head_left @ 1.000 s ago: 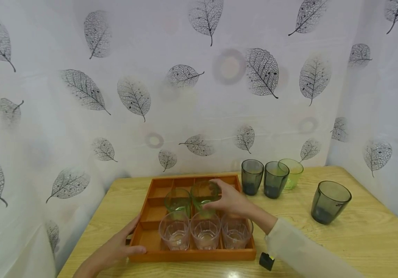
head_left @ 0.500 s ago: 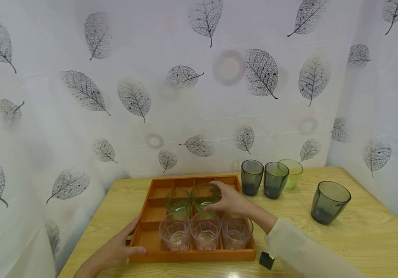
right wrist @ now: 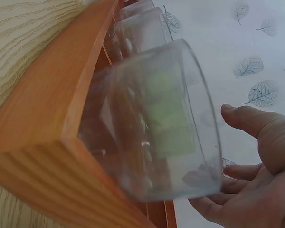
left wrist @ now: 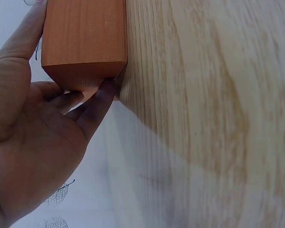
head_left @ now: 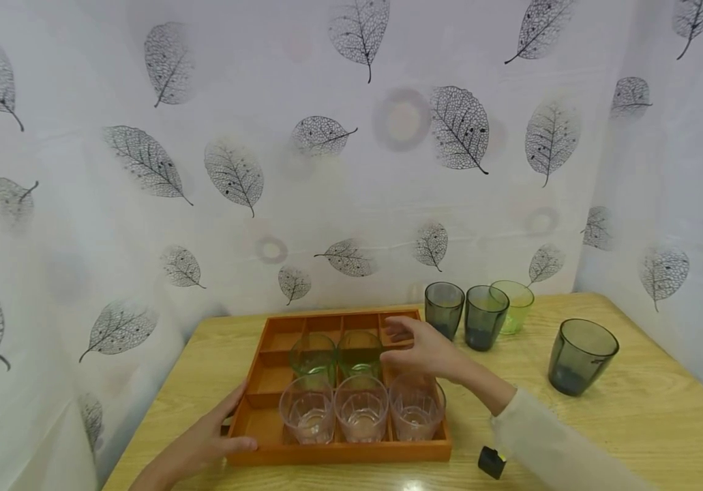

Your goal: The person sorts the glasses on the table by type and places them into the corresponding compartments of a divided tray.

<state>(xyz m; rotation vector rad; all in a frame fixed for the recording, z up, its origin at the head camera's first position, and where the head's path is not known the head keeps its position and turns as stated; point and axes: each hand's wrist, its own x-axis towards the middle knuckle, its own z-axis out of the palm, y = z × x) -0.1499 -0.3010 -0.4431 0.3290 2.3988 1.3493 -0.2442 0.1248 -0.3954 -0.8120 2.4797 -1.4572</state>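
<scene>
My left hand (head_left: pixel 204 440) grips the near left corner of an orange-brown divided wooden tray (head_left: pixel 339 453). In the left wrist view its fingers bend round the tray's side wall (left wrist: pixel 85 33). Inside the tray, two green glasses (head_left: pixel 314 360) stand side by side in the middle row, and three clear glasses (head_left: pixel 361 416) fill part of the front row. My right hand (head_left: pixel 427 351) hovers over the tray's right side, fingers spread and holding nothing, just right of the right-hand green glass (head_left: pixel 354 354). The right wrist view shows it behind a clear glass (right wrist: pixel 147 118).
Two dark grey glasses (head_left: pixel 486 320) and a light green glass (head_left: pixel 515 310) stand behind the tray's right side. Another dark grey glass (head_left: pixel 581 358) stands farther right on the wooden table (head_left: pixel 652 423). A small black object (head_left: pixel 491 462) appears beside the right sleeve.
My right hand has let go of the right-hand green glass and moved slightly right, away from it. The left hand stays on the tray. The small black object has shifted right along with the sleeve.
</scene>
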